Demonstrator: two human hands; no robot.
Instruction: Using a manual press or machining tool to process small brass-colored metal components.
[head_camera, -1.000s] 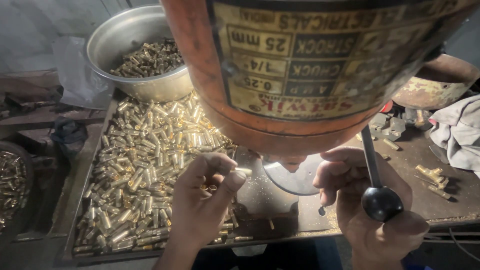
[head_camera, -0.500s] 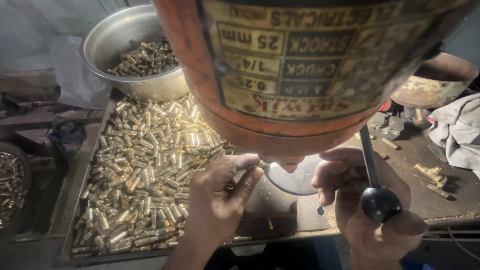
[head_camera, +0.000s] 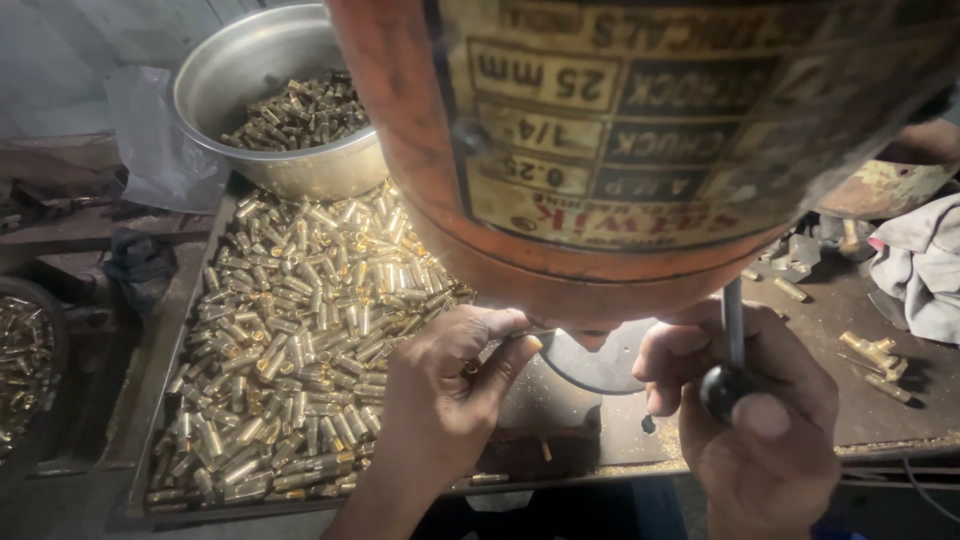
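An orange drill-press motor housing (head_camera: 640, 140) with a worn yellow plate fills the upper right and hides the spindle. My left hand (head_camera: 450, 385) reaches under it, fingers pinched together at the round metal work table (head_camera: 600, 365); whatever it pinches is hidden. My right hand (head_camera: 760, 420) is wrapped around the feed lever with its black ball knob (head_camera: 728, 385). A heap of small brass cylindrical parts (head_camera: 300, 340) lies in a flat tray just left of my left hand.
A steel bowl (head_camera: 215, 75) with more brass parts stands at the back of the tray. A dark round container of parts (head_camera: 25, 365) sits at far left. Loose brass fittings (head_camera: 870, 355) and a grey rag (head_camera: 925, 260) lie on the bench at right.
My left hand has moved from the brass heap up and right to the spot under the drill. My right hand has stayed on the lever.
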